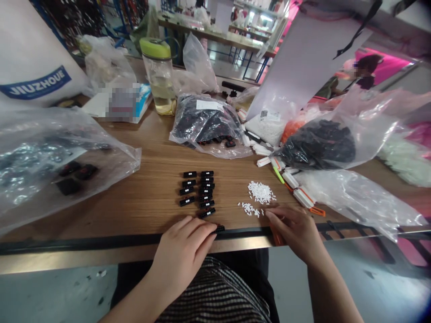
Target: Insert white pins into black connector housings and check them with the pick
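Note:
At the table's front edge, my left hand (186, 242) is closed on a small black connector housing (220, 228), mostly covered by the fingers. Just beyond it, two columns of similar black housings (206, 191) lie on the table, each with white spots on top. My right hand (294, 226) rests with thumb and fingers pinched beside a small scatter of white pegs (248, 208). Whatever is between those fingertips is too small to make out. A larger heap of white pegs (261, 192) lies just behind. Partly hidden under the right hand is an orange object (276, 234).
Clear bags of black parts stand at the back (208, 119) and right (323, 143); another bag (67, 157) covers the left side. White and orange strips (303, 197) lie right of the pegs. A green-lidded bottle (158, 76) stands behind. A person (367, 72) is far right.

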Demonstrator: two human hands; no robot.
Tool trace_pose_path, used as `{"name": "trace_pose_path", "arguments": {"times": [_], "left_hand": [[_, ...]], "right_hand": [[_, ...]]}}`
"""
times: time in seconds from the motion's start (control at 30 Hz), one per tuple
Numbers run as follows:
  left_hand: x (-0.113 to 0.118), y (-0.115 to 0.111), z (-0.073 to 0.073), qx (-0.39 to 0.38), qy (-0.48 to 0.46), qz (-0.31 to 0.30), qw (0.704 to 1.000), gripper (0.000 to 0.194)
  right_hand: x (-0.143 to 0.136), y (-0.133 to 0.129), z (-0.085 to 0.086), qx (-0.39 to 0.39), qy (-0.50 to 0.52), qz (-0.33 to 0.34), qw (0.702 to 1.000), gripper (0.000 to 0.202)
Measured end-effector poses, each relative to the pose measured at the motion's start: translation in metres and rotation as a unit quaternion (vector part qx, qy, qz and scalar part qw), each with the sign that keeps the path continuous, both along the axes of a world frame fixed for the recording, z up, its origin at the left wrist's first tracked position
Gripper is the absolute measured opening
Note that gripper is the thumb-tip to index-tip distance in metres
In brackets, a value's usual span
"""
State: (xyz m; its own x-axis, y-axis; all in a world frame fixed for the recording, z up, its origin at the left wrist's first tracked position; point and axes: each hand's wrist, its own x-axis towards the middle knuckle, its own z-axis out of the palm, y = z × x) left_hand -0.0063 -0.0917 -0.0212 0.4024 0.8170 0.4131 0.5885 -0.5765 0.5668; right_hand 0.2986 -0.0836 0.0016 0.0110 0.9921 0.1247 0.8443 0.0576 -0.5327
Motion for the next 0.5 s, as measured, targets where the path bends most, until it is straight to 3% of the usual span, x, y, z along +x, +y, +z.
{"name": "trace_pose_path", "arguments": {"times": [0.2,0.4,0.5], "left_hand": [[0.0,0.0,0.002,0.005,-0.006,0.004,1.0,0.015],[0.0,0.0,0.0,-0.01,-0.004,-0.004,1.0,0.015],[0.0,0.0,0.001,-0.006,-0.008,-0.006,1.0,0.015]], "right_hand": [[-0.013,0.0,-0.009,0.025,-0.108,-0.027,0.993,0.026],[-0.012,-0.001,0.009,-0.066,-0.044,-0.012,0.997,0.027],[-0.007,-0.002,0.013,-0.055,-0.023,-0.023,0.998,0.022]]}}
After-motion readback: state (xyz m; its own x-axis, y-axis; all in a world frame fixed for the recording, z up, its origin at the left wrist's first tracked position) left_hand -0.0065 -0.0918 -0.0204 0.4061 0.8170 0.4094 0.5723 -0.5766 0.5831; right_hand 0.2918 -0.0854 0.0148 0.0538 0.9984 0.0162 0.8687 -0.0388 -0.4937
